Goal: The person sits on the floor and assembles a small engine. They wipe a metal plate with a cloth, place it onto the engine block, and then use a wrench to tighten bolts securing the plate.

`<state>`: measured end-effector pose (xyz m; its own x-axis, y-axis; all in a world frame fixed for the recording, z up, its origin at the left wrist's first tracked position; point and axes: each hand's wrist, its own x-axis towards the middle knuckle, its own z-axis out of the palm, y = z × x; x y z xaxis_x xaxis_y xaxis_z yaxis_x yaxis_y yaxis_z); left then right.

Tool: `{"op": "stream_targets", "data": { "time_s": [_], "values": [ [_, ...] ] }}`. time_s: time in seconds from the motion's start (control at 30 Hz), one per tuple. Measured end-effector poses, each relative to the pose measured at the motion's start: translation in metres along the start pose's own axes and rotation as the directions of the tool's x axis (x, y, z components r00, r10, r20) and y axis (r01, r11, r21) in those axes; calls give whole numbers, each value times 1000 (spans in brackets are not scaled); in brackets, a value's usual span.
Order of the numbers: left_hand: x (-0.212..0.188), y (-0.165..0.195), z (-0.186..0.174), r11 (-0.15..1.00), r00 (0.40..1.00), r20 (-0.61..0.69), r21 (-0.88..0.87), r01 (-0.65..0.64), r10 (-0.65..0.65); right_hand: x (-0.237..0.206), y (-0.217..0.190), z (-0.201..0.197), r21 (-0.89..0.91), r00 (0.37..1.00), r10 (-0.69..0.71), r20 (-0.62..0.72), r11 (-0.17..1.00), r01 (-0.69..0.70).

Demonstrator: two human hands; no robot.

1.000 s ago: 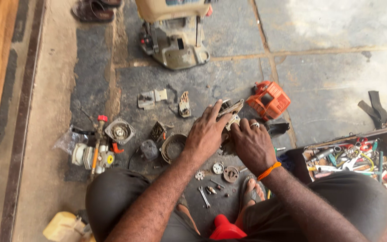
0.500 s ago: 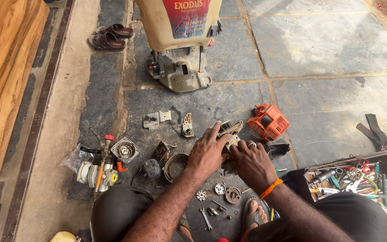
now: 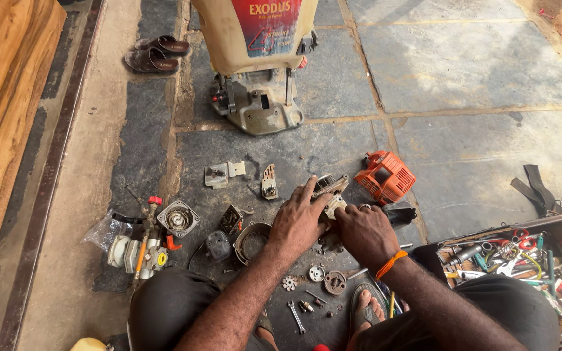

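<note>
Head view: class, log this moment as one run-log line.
left hand: gripping engine part | right hand: gripping same part | nearby: orange cover, toolbox, gears on stone floor

Orange engine cover (image 3: 385, 175), cream sprayer tank (image 3: 255, 32), orange wristband (image 3: 391, 263).

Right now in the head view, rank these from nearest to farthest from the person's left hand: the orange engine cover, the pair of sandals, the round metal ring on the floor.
1. Round metal ring, just left of the left hand.
2. Orange engine cover, to its right, past the right hand.
3. Pair of sandals, far up-left by the wooden edge.
</note>
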<state>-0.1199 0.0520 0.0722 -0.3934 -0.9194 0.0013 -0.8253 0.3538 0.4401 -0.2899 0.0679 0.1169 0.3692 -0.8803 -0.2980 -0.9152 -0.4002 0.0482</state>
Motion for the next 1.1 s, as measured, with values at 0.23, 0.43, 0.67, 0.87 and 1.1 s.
{"op": "stream_targets", "data": {
  "time_s": [0.23, 0.43, 0.67, 0.87, 1.1],
  "values": [
    [2, -3, -2, 1000, 999, 35, -6, 0, 1, 4, 13, 4, 3, 987, -155, -53, 988, 155],
    [-2, -6, 6, 1000, 1000, 10, 13, -6, 6, 3, 11, 13, -27, 952, -222, -210, 975, 221],
    [8, -8, 9, 1000, 999, 47, -14, -5, 6, 9, 4, 7, -1, 995, -37, 98, 999, 37],
    [5, -7, 7, 1000, 1000, 19, -23, -10, 11, 5, 5, -2, 35, 998, -57, -38, 998, 58],
    [4, -10, 8, 998, 998, -13, 32, -60, 60, -7, 21, -5, 338, 985, -37, -171, 936, 94]
  ]
}}
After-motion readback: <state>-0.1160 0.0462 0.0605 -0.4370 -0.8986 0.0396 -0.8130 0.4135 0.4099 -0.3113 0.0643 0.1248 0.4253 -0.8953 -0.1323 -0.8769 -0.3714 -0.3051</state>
